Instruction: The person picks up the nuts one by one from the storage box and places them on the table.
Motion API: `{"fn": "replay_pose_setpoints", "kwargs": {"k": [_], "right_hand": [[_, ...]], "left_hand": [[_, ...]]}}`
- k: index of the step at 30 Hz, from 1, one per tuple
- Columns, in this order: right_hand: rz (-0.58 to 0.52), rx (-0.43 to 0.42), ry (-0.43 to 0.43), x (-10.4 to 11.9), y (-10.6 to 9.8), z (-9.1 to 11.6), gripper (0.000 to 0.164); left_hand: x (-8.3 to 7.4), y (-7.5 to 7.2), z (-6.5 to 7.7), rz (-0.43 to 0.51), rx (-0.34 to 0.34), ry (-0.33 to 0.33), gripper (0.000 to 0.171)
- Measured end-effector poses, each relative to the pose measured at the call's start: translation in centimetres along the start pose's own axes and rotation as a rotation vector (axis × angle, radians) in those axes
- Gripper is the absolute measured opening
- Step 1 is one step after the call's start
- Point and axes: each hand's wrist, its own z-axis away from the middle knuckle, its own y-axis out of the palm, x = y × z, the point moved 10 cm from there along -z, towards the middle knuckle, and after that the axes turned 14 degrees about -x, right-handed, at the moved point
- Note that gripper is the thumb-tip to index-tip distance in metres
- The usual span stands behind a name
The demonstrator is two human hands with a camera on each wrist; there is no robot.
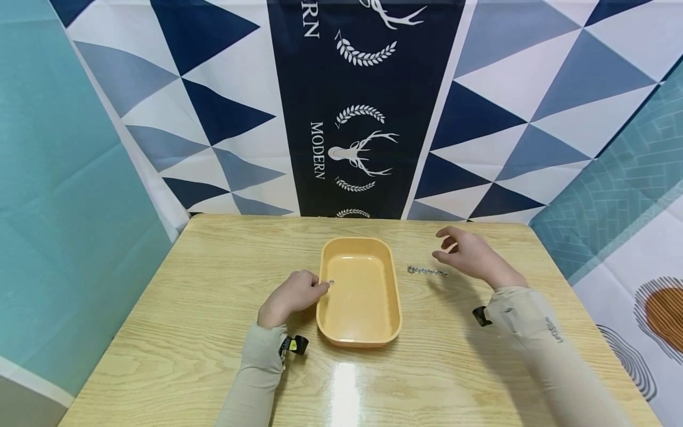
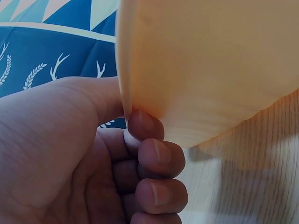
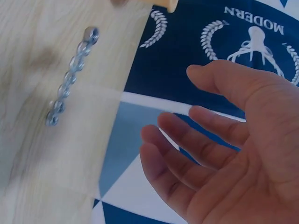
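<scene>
A row of shiny metal nuts [image 1: 427, 271] lies on the table right of a yellow-orange plastic tray [image 1: 358, 343]. In the right wrist view the nuts [image 3: 70, 77] form a slightly curved line, the largest at one end. My left hand [image 1: 295, 295] pinches the tray's left wall between thumb and curled fingers, as the left wrist view shows with the rim [image 2: 124, 56]. By the thumb tip is a small shiny bit [image 1: 331, 282], too small to identify. My right hand [image 1: 472, 255] is raised above the table beside the nuts, fingers loosely bent, holding nothing.
The wooden table [image 1: 213, 356] ends at a patterned cloth wall [image 1: 352, 112] behind. Teal sheeting [image 1: 80, 178] hangs on the left, and more patterned cloth [image 1: 629, 237] on the right. Each wrist carries a small black camera [image 1: 294, 344].
</scene>
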Motion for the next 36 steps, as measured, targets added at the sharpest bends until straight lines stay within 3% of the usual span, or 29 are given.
{"fn": "replay_pose_setpoints", "kwargs": {"k": [13, 26, 36], "right_hand": [[-0.029, 0.002, 0.024, 3.6, 0.1, -1.1, 0.077], [-0.241, -0.039, 0.035, 7.6, 1.2, -2.6, 0.087], [-0.34, -0.03, 0.071, 9.0, 2.5, -2.9, 0.102]], "left_hand": [[0.0, -0.2, 0.2, 0.018, 0.004, -0.012, 0.051], [0.1, -0.1, 0.2, 0.012, 0.005, -0.023, 0.05], [-0.1, -0.2, 0.3, 0.003, -0.002, -0.02, 0.051]]}}
